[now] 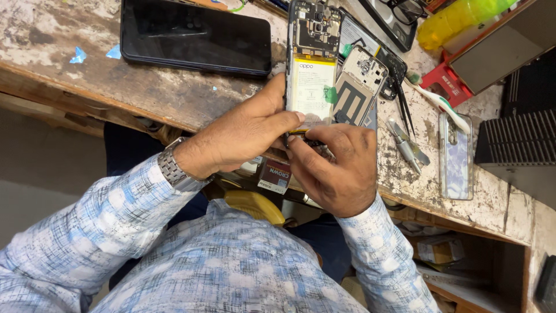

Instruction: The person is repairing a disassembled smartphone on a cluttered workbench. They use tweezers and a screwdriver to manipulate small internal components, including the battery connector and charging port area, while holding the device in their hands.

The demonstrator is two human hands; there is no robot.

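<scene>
The person wears a long-sleeved shirt (231, 272) in pale blue and white, crossed with fine dark scribbled lines in a loose check. A silver metal link watch (174, 168) circles the left wrist. Both cuffs reach the wrists, and dark trousers (124, 148) show below.

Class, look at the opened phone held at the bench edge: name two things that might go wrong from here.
1. The opened phone overhangs the bench edge; if the left hand or right hand slips, it may fall.
2. Fingertips work right beside the exposed battery, which might get bent or punctured.
</scene>
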